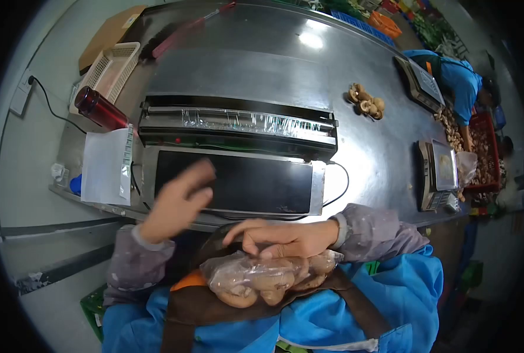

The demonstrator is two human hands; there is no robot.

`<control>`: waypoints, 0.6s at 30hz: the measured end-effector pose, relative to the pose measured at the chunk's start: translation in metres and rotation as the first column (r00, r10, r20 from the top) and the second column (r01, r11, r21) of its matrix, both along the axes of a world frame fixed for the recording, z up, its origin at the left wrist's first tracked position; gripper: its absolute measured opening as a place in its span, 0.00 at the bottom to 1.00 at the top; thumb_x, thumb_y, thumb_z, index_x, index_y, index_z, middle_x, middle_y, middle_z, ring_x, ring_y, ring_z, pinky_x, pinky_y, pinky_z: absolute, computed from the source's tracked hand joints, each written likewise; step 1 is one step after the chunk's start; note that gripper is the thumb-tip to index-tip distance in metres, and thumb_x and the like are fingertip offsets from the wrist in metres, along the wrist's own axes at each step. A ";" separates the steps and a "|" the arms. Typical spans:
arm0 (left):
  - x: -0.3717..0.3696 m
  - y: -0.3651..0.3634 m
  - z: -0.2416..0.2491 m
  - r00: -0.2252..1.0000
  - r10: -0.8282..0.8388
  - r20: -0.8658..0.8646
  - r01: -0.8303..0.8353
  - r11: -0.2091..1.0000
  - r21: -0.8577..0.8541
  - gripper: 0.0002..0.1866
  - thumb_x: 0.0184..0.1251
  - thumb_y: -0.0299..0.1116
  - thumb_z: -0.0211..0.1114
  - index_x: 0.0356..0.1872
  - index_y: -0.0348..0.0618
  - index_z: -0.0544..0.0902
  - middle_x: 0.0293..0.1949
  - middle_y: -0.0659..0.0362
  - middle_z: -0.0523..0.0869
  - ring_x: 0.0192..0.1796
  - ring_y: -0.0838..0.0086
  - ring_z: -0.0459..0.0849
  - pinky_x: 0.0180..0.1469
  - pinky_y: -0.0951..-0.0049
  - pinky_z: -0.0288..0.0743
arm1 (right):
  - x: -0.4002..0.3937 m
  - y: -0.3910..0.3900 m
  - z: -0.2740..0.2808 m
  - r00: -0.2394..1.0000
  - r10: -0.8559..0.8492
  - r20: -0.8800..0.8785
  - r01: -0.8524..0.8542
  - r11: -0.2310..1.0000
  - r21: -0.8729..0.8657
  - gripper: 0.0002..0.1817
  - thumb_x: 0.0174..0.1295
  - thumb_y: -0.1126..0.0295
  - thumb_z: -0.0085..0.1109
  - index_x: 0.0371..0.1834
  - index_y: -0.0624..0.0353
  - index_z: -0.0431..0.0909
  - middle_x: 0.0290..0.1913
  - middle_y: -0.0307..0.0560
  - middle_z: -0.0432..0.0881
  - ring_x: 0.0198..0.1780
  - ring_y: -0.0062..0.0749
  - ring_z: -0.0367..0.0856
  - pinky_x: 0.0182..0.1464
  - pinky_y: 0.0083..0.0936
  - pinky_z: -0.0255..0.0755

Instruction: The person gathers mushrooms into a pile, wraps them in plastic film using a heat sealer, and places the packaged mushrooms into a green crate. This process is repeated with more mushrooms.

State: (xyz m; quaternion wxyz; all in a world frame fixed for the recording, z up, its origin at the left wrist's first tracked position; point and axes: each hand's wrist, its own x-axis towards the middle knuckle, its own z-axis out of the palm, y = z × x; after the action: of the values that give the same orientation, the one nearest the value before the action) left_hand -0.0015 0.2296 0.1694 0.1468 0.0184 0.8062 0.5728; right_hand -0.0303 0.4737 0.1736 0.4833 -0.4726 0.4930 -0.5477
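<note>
A pack of brown-and-white mushrooms wrapped in clear film rests close against my body. My right hand lies over its upper edge with curled fingers, gripping it. Slightly blurred by motion, my left hand is raised over the left end of the black heating plate, fingers apart and holding nothing. Behind the plate is the film wrapping machine, with clear film stretched along its roller.
Loose mushrooms lie on the steel table. At left stand a red thermos, a label sheet and a white basket. Scales line the right edge. A person in blue reaches toward a red crate.
</note>
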 end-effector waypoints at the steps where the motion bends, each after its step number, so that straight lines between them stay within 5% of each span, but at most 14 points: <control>1: 0.004 0.002 0.024 1.000 -0.004 0.001 0.004 1.000 -0.002 0.26 0.61 0.33 0.59 0.60 0.33 0.70 0.57 0.46 0.75 0.58 0.60 0.75 0.58 0.69 0.68 | 0.005 -0.001 -0.005 0.972 0.003 0.237 0.001 1.000 -0.018 0.10 0.66 0.64 0.50 0.40 0.59 0.66 0.60 0.53 0.63 0.65 0.42 0.58 0.65 0.36 0.51; 3: 0.013 0.019 0.063 0.935 -0.180 -0.307 0.302 0.856 0.419 0.34 0.65 0.39 0.59 0.69 0.38 0.57 0.69 0.47 0.59 0.70 0.64 0.59 0.69 0.69 0.51 | 0.015 -0.005 -0.020 0.863 0.005 0.505 -0.008 1.000 0.004 0.19 0.68 0.61 0.47 0.55 0.62 0.61 0.63 0.53 0.61 0.67 0.36 0.56 0.66 0.31 0.51; 5: 0.011 0.033 0.056 0.515 -0.761 -0.394 0.853 0.497 0.155 0.37 0.65 0.44 0.59 0.70 0.37 0.55 0.70 0.49 0.58 0.71 0.64 0.58 0.70 0.70 0.48 | 0.015 -0.004 -0.010 0.689 -0.032 0.724 -0.139 0.975 0.175 0.26 0.67 0.58 0.47 0.61 0.63 0.58 0.65 0.54 0.60 0.66 0.34 0.59 0.65 0.28 0.56; 6: 0.013 0.030 0.054 0.512 -0.762 -0.397 0.855 0.497 0.148 0.37 0.65 0.44 0.59 0.70 0.37 0.55 0.70 0.49 0.58 0.71 0.64 0.58 0.70 0.70 0.48 | 0.008 -0.002 -0.015 0.695 -0.031 0.719 -0.137 0.975 0.175 0.26 0.67 0.58 0.47 0.61 0.63 0.58 0.65 0.54 0.60 0.66 0.34 0.59 0.65 0.28 0.56; 8: 0.025 0.021 0.049 0.706 -0.703 0.085 0.503 0.583 0.638 0.38 0.65 0.45 0.59 0.70 0.38 0.55 0.70 0.50 0.60 0.70 0.63 0.59 0.69 0.70 0.50 | -0.011 0.004 -0.028 0.991 0.022 0.129 -0.051 0.972 0.230 0.32 0.66 0.54 0.49 0.67 0.62 0.53 0.67 0.55 0.58 0.66 0.33 0.61 0.64 0.27 0.58; 9: 0.029 0.018 0.047 0.712 -0.697 0.083 0.497 0.584 0.641 0.38 0.65 0.45 0.59 0.70 0.38 0.55 0.70 0.50 0.60 0.70 0.63 0.59 0.69 0.70 0.50 | -0.020 0.013 -0.020 0.996 -0.066 -0.067 0.086 0.925 0.370 0.40 0.65 0.47 0.47 0.71 0.62 0.48 0.70 0.57 0.54 0.70 0.37 0.55 0.68 0.30 0.53; 11: 0.036 0.011 0.043 0.772 -0.616 0.155 0.294 0.562 0.773 0.37 0.67 0.43 0.58 0.70 0.36 0.55 0.68 0.50 0.63 0.69 0.66 0.61 0.68 0.71 0.53 | -0.029 0.014 0.002 0.851 -0.291 0.437 0.289 0.955 0.073 0.46 0.63 0.39 0.45 0.72 0.63 0.43 0.72 0.58 0.49 0.73 0.43 0.49 0.71 0.34 0.47; 12: 0.039 0.005 0.037 0.789 -0.595 0.151 0.280 0.568 0.774 0.37 0.67 0.43 0.58 0.70 0.36 0.55 0.68 0.50 0.63 0.69 0.66 0.61 0.68 0.71 0.53 | -0.026 0.009 0.018 0.915 -0.251 0.315 0.266 0.964 -0.005 0.55 0.54 0.27 0.39 0.73 0.61 0.44 0.73 0.60 0.44 0.74 0.47 0.45 0.71 0.43 0.44; 13: 0.043 -0.002 0.029 0.749 -0.612 0.256 0.169 0.549 0.819 0.37 0.67 0.44 0.58 0.69 0.34 0.55 0.66 0.50 0.65 0.68 0.68 0.63 0.67 0.71 0.55 | -0.017 0.012 0.028 0.965 -0.109 0.237 0.126 0.990 -0.056 0.49 0.58 0.34 0.46 0.70 0.65 0.52 0.73 0.57 0.48 0.74 0.47 0.46 0.72 0.38 0.44; 14: 0.048 -0.009 0.027 0.697 -0.626 0.350 0.054 0.533 0.845 0.37 0.67 0.45 0.58 0.69 0.33 0.55 0.65 0.50 0.66 0.67 0.70 0.64 0.66 0.71 0.57 | -0.011 0.007 0.029 0.999 0.009 0.047 -0.007 0.999 -0.045 0.53 0.51 0.32 0.54 0.69 0.65 0.54 0.72 0.62 0.48 0.74 0.53 0.45 0.71 0.44 0.43; 16: 0.063 -0.008 0.024 0.774 -0.533 0.340 0.042 0.580 0.813 0.37 0.66 0.46 0.59 0.68 0.31 0.56 0.62 0.52 0.69 0.60 0.75 0.70 0.62 0.74 0.64 | -0.006 0.017 0.044 0.988 -0.073 0.138 0.060 0.993 0.097 0.44 0.50 0.57 0.71 0.67 0.67 0.59 0.70 0.62 0.56 0.71 0.50 0.54 0.69 0.39 0.50; 17: 0.069 0.001 0.011 0.828 -0.474 0.301 0.020 0.562 0.827 0.37 0.66 0.45 0.60 0.67 0.32 0.57 0.60 0.52 0.71 0.57 0.76 0.71 0.59 0.75 0.67 | -0.009 0.023 0.040 0.997 -0.069 0.028 0.065 0.990 0.124 0.44 0.51 0.61 0.70 0.68 0.63 0.57 0.69 0.57 0.59 0.69 0.45 0.60 0.67 0.31 0.56; 18: 0.078 0.008 -0.006 0.854 -0.434 0.287 0.004 0.556 0.831 0.36 0.65 0.44 0.62 0.67 0.32 0.59 0.59 0.53 0.72 0.56 0.77 0.72 0.57 0.75 0.68 | -0.007 0.032 0.038 0.975 -0.155 0.160 0.109 0.958 0.265 0.45 0.47 0.65 0.73 0.67 0.66 0.58 0.68 0.54 0.62 0.67 0.39 0.62 0.66 0.30 0.57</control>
State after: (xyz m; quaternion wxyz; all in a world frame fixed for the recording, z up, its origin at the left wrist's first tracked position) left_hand 0.0762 0.2377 0.1631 0.3817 0.0500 0.3882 0.8373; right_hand -0.0373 0.5058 0.2114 0.5445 -0.3214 0.5443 -0.5513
